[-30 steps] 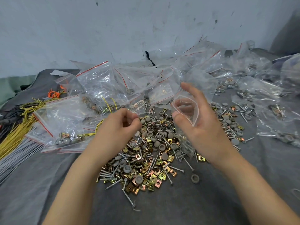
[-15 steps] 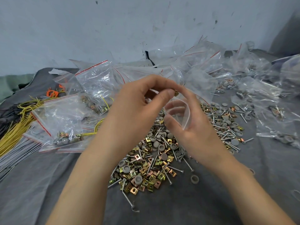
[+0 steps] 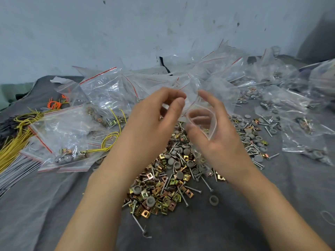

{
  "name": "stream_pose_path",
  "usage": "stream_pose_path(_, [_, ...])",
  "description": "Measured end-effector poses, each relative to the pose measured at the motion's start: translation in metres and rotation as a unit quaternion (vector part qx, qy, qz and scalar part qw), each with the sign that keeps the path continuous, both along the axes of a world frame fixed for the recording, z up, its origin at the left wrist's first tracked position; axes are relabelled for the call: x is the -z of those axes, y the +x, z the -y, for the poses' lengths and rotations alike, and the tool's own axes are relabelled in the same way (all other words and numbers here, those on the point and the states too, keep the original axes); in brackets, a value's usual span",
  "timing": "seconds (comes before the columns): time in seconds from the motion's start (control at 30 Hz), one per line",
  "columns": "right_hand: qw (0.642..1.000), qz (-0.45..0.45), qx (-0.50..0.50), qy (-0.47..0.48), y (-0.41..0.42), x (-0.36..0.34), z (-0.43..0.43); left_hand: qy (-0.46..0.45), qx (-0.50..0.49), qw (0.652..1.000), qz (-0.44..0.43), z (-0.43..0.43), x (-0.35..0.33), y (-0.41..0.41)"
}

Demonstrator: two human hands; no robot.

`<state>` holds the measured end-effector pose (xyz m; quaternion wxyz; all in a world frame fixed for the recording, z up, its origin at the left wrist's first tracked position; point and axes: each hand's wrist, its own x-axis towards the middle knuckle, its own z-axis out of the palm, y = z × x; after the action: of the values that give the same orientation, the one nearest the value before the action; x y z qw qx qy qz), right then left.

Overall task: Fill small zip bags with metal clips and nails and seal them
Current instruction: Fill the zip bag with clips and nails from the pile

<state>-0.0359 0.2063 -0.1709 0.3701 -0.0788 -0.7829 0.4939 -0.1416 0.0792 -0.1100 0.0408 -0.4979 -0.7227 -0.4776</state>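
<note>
My right hand (image 3: 224, 144) holds a small clear zip bag (image 3: 211, 132) with its mouth spread open between thumb and fingers. A few parts show through the plastic inside it. My left hand (image 3: 150, 124) hovers just left of the bag's mouth. Its thumb and forefinger tips lie close together with nothing visible between them. Below both hands a pile of brass-coloured metal clips, nails and grey caps (image 3: 163, 187) is spread on the grey cloth (image 3: 235, 225).
Filled, sealed bags (image 3: 63, 140) lie at the left beside yellow wires (image 3: 16, 142) and grey rods. Many empty red-striped bags (image 3: 219, 69) are heaped against the wall at the back. A second scatter of nails and caps (image 3: 253, 134) lies at the right.
My left hand rose from the pile to the bag's mouth with a clip pinched, then drew back slightly left; the clip is no longer seen in its fingers. The right hand kept the bag open.
</note>
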Motion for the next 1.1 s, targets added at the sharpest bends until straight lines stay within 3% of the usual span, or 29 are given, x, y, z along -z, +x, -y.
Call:
stream_pose_path(0.1, [0.999, -0.015, -0.002, -0.032, 0.004, -0.004, -0.004, -0.087, -0.007, 0.996, -0.001, -0.003, 0.02, -0.008])
stream_pose_path(0.23, [0.998, -0.045, 0.015, -0.044, 0.007, -0.009, -0.008, -0.268, 0.02, 0.962, -0.042, -0.008, 0.047, -0.006])
stream_pose_path(0.4, [0.997, -0.058, 0.031, -0.04, 0.011, -0.011, -0.011, -0.379, -0.016, 0.905, -0.193, -0.011, 0.063, -0.001])
stream_pose_path(0.53, [0.997, -0.057, 0.031, -0.039, 0.011, -0.01, -0.013, -0.389, -0.058, 0.884, -0.253, -0.013, 0.073, 0.01])
stream_pose_path(1.1, [0.998, -0.039, 0.043, -0.02, 0.012, -0.01, -0.013, -0.374, -0.085, 0.895, -0.228, -0.018, 0.082, 0.009])
